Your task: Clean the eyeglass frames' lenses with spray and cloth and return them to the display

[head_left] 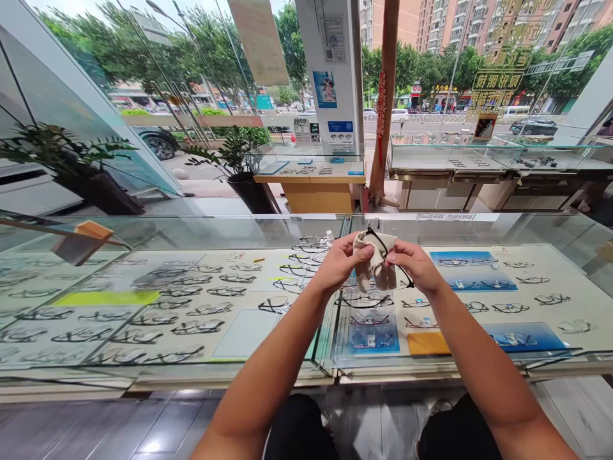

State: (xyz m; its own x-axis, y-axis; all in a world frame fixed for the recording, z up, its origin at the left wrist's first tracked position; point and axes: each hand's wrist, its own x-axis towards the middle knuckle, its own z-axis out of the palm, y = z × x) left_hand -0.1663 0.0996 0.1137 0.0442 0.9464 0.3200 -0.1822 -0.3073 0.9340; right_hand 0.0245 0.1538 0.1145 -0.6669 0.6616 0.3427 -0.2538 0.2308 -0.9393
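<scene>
In my head view, the left hand [348, 255] is closed on a tan cloth [364, 276], which is folded over part of a pair of black glasses [373, 238]. The right hand [416, 262] pinches the glasses by the cloth's edge. They are up above the bench [230, 382], near its middle.

The bench has clear glass, and I see lots of glasses [196, 327] lying in rows on its pale lining. A yellow-green strip [106, 298] is on the left. On the right, some pairs sit on a blue mat [531, 337], and an orange block [428, 344] is nearer me. A little white bottle [329, 237] is just past the left hand.

The floor [158, 421] is gray and shiny. Across the room I see a plant pot [251, 191], a yellow-brown stand [316, 197] and a wooden post [385, 96]. Big windows show green trees [421, 70] and a street.
</scene>
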